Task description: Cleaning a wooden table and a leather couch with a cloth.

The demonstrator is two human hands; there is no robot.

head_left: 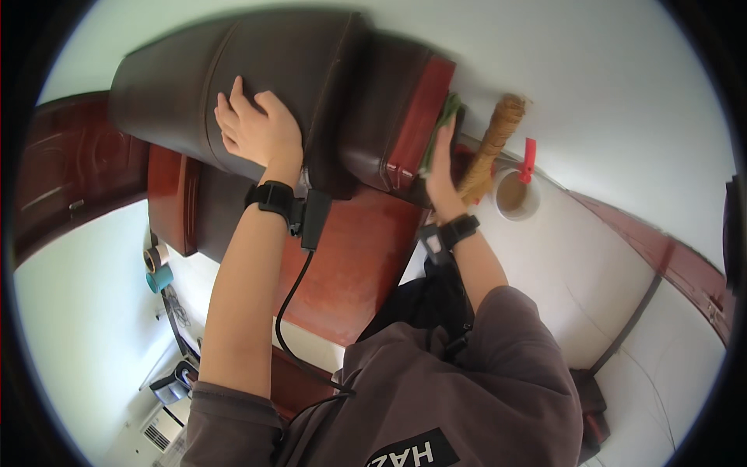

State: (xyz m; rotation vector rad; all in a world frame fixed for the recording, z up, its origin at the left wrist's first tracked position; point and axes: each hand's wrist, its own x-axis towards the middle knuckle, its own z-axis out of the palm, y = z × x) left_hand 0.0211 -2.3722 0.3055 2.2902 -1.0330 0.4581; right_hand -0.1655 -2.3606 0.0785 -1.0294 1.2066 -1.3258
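Note:
My left hand rests on the dark brown leather backrest of a sofa, its fingers spread and slightly bent, holding nothing. Out to the right, my right hand presses a folded green cloth against the outer side of the sofa's armrest. That armrest has brown padding and a glossy red-brown wooden panel at its end. Part of the cloth is hidden behind my fingers. Both wrists wear black straps with small devices, and a black cable runs from the left one.
Beside my right hand, a bundled straw-coloured broom leans near the wall. A pale bucket with a red clip-like piece stands next to it. A reddish wooden surface lies below the armrest. At the left is a dark red door.

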